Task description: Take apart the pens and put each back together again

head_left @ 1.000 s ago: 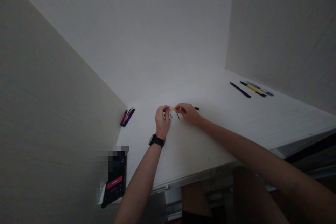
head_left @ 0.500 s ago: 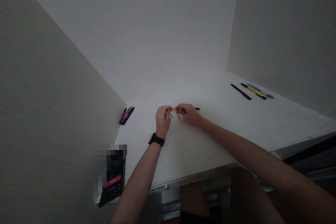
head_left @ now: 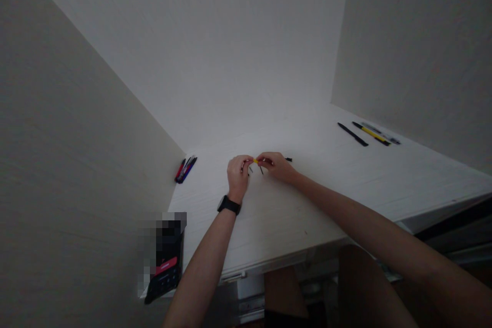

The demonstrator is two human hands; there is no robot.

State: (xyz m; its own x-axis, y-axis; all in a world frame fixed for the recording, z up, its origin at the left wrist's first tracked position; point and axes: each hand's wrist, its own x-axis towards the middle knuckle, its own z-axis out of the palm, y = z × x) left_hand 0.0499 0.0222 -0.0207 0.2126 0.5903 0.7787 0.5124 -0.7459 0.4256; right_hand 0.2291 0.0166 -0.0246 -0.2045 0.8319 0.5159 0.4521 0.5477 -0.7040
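Observation:
Over the middle of the white table, my left hand [head_left: 239,170] and my right hand [head_left: 277,166] meet fingertip to fingertip. Both pinch a small yellow pen part [head_left: 255,161], most of it hidden by the fingers. A thin dark piece [head_left: 262,169] lies on the table just below the fingertips, with a short greyish piece [head_left: 251,169] beside my left thumb. Behind my right hand a small black part [head_left: 289,159] sticks out, partly covered. A dark watch is on my left wrist.
Several red, clear and blue pens [head_left: 186,169] lie at the left wall. A black pen [head_left: 352,134], a yellow-and-black pen [head_left: 371,134] and a clear pen [head_left: 384,134] lie at the right. A phone [head_left: 165,271] leans at the left front corner. Walls border the table [head_left: 269,225].

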